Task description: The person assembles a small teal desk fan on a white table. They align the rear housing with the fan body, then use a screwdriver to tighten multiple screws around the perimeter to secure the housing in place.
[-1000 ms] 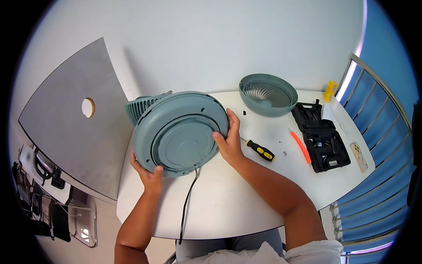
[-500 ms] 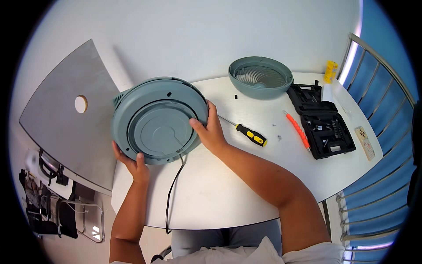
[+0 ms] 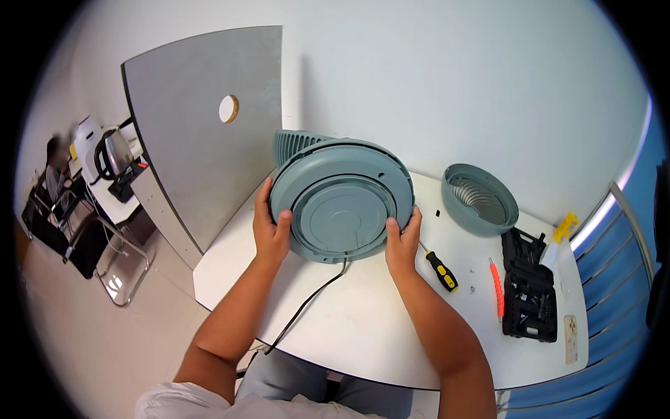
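Observation:
A grey-green fan (image 3: 342, 209) is tilted up between my hands, its round base facing me and part of a slatted grille (image 3: 296, 145) showing behind. My left hand (image 3: 271, 230) grips the left rim, thumb on the base's face. On the opposite rim, my right hand (image 3: 403, 244) holds with its thumb in front; the fingers behind are partly hidden. From the base's lower edge a black power cord (image 3: 305, 306) runs down over the table's front edge. Close to my right hand lies a black-and-yellow screwdriver (image 3: 442, 271).
A matching bowl-shaped grille cover (image 3: 478, 220) rests at the back right, near a small black piece (image 3: 437, 213). Further right are small screws (image 3: 472, 288), a red slim tool (image 3: 496, 288), an open black tool case (image 3: 529, 307) and a remote (image 3: 571, 339). A grey partition (image 3: 202, 84) borders the left.
My view has swung left, so the table's contents appear further right. Both hands still hold the fan, which is turned slightly, and my left hand has shifted higher along the left rim.

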Action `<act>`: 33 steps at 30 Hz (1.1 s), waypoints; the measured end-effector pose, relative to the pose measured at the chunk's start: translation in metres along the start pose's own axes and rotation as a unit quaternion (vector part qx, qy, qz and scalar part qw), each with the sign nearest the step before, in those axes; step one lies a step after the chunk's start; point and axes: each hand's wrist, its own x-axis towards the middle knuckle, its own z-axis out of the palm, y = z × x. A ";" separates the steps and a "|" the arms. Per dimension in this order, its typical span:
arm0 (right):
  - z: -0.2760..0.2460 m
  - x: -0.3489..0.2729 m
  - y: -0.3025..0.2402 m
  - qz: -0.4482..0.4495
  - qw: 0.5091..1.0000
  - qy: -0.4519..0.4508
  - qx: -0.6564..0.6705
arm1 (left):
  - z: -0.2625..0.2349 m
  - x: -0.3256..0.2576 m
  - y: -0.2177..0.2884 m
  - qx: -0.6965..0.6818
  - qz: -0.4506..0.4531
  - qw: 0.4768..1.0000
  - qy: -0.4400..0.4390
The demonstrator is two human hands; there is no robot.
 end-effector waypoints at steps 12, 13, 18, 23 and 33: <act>0.012 -0.002 0.000 -0.017 1.000 0.011 0.005 | -0.005 -0.001 -0.003 -0.041 0.019 0.999 -0.014; 0.013 -0.002 -0.002 -0.018 1.000 0.010 0.004 | -0.005 -0.001 -0.002 -0.048 0.007 0.999 -0.019; 0.017 0.001 -0.005 -0.044 0.997 0.028 -0.059 | -0.005 -0.001 0.001 0.005 0.060 0.998 0.009; 0.014 0.009 -0.017 -0.133 0.982 0.036 -0.129 | 0.001 -0.005 0.001 0.050 0.113 0.992 0.020; 0.005 0.018 -0.015 -0.088 0.989 0.033 -0.116 | -0.006 -0.006 -0.018 0.029 0.087 0.994 0.051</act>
